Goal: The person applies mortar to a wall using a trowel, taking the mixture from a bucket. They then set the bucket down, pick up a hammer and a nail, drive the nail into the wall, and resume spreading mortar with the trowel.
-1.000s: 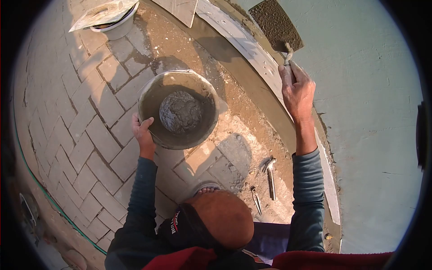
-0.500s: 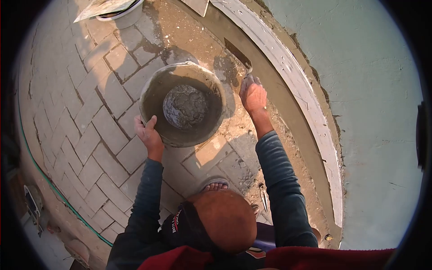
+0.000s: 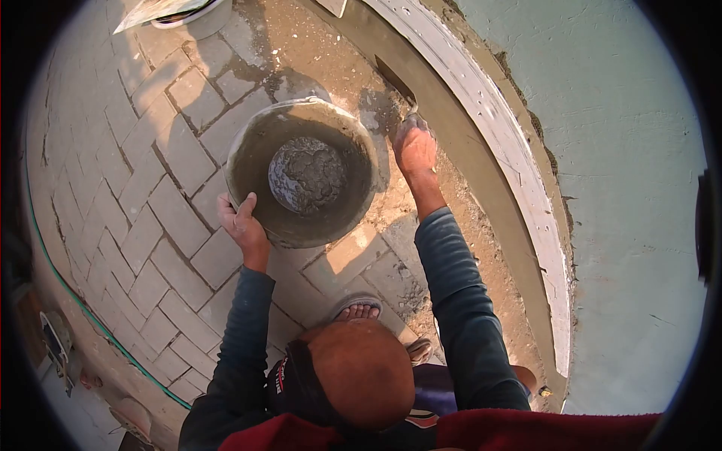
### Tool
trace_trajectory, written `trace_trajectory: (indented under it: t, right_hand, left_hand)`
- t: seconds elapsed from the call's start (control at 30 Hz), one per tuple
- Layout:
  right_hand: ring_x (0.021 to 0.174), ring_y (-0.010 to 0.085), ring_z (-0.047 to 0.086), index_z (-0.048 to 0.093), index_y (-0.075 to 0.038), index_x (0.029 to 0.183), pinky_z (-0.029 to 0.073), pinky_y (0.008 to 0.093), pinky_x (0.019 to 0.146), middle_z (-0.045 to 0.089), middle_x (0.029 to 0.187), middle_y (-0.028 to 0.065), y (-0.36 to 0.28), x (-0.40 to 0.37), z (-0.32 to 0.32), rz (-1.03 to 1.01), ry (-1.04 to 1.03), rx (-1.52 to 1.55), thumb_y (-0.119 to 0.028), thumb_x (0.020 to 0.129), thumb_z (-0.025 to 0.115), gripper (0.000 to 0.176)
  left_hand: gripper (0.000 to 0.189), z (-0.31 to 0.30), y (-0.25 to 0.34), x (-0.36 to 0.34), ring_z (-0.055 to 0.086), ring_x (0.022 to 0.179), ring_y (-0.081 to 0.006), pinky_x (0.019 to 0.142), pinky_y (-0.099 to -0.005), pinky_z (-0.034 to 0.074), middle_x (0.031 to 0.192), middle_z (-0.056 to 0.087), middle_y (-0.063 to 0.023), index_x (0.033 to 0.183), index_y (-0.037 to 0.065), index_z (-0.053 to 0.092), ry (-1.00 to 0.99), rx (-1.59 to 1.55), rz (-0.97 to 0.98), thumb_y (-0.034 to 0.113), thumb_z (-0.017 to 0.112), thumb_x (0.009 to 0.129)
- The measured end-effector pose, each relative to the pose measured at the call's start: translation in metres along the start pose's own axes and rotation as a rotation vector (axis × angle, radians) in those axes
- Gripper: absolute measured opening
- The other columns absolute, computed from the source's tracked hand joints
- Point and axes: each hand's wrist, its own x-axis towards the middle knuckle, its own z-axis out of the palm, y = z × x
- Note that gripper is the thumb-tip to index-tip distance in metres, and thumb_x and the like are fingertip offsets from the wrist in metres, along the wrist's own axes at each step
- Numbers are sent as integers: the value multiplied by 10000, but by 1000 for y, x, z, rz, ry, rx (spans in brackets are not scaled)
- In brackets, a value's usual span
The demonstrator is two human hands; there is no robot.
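A round bucket (image 3: 248, 154) stands on the paving, with wet grey mortar (image 3: 308, 174) in its bottom. My left hand (image 3: 244, 225) grips the bucket's near left rim, thumb on the inside. To the right of the bucket, my right hand (image 3: 415, 146) is closed round the handle of a trowel (image 3: 394, 80). The trowel's dark blade points up and left, along the edge of the smooth grey mortar band (image 3: 481, 158). Most of the handle is hidden in my fist.
A white board strip (image 3: 500, 128) curves beside the grey-green wall (image 3: 624, 173). Another bucket (image 3: 203, 22) with a flat sheet on it stands at the top left. A green hose (image 3: 101, 328) crosses the left side. Sandaled feet (image 3: 359, 310) show below the bucket.
My right hand and the trowel have shifted slightly left and toward me along the mortar band's edge. My left hand still holds the bucket rim. The view has moved a little.
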Motion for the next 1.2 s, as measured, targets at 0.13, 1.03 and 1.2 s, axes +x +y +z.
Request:
trace_trajectory:
  t: [0.13,1.03,1.2]
  right_hand:
    - [938,463,684,631,15,1145,559,531,828,672,1107,282,2,-2,8,11,-100,25,-215,985,491,314]
    - [808,487,656,663,-3,918,536,523,704,676,841,283,25,0,0,-112,-73,284,-209,894,673,208]
    - [803,498,641,647,5,902,523,518,694,672,833,278,13,-6,-24,-59,-111,344,-127,871,681,140]
  left_hand:
    - [174,1,1,0,511,818,-106,807,-254,426,898,577,-23,885,55,510,0,-3,1,-55,637,842]
    - [174,0,-2,3,506,800,-108,805,-256,418,862,553,-5,878,48,527,4,-21,6,-65,643,814]
    - [171,2,-1,2,514,811,-112,817,-258,423,870,567,-10,880,47,529,1,-31,10,-65,641,815]
